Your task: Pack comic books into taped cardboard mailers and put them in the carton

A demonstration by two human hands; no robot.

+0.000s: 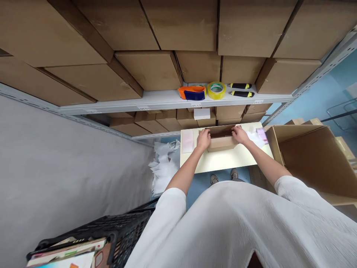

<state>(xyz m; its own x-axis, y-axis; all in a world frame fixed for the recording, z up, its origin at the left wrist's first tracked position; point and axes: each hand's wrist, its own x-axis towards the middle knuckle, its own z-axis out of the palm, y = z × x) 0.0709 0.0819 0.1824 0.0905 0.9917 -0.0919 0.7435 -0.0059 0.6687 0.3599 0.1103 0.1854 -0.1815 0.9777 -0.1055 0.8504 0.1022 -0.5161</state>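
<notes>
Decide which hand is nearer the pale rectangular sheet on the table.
Left. The left hand is just right of the pale sheet, at the left end of the open box; the right hand is farther away, at the other end.

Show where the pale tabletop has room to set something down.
Bare: the tabletop strip between the open box and the near edge. Crowded farther back: pale sheet at left, left hand and right hand on the box, white material at right.
</notes>
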